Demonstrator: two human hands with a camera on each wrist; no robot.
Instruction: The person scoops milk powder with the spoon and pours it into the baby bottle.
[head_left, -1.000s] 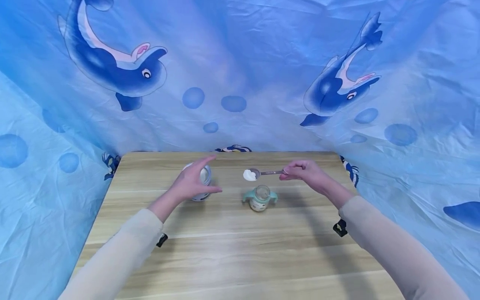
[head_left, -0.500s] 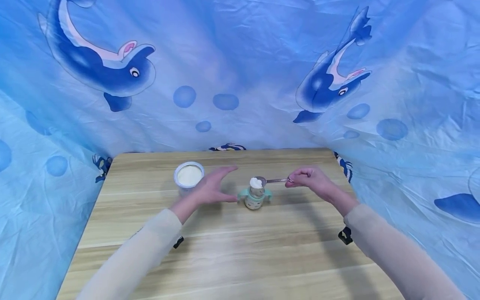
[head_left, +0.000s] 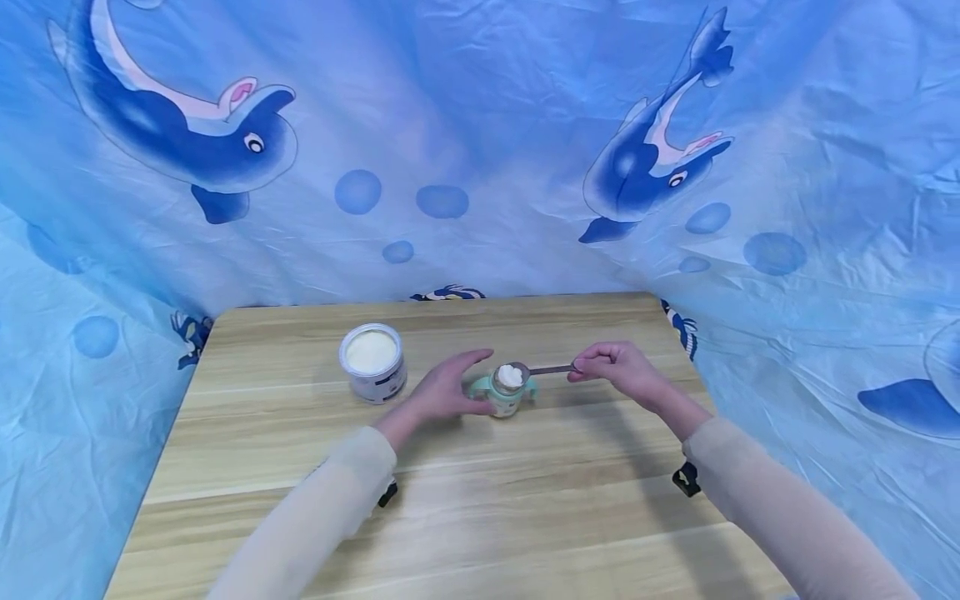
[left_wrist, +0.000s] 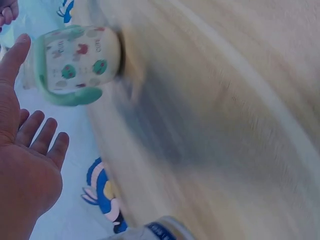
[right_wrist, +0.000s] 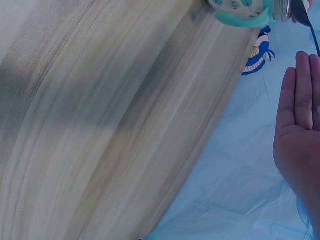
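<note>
A small clear bottle [head_left: 504, 405] with mint-green handles and a printed pattern stands upright on the table. My left hand [head_left: 446, 390] reaches to its left side, thumb and fingers spread apart. In the left wrist view, that hand [left_wrist: 30, 170] is beside the patterned bottle [left_wrist: 82, 60]; contact is unclear. My right hand [head_left: 617, 372] pinches the handle end of a metal spoon [head_left: 550, 369]. White powder [head_left: 510, 376] is heaped in its bowl, directly over the bottle's mouth. The right wrist view shows part of the right hand [right_wrist: 300, 115] and the dark spoon [right_wrist: 301, 12].
An open tub [head_left: 378, 385] of pale powder stands left of the left hand. The wood-grain table [head_left: 480, 517] ends at the back against a blue dolphin-print cloth [head_left: 495, 108], which also hangs at both sides.
My left hand has moved right, from in front of the tub to beside the bottle, uncovering the tub. The loaded spoon has come down over the bottle's mouth. The head view has shifted slightly.
</note>
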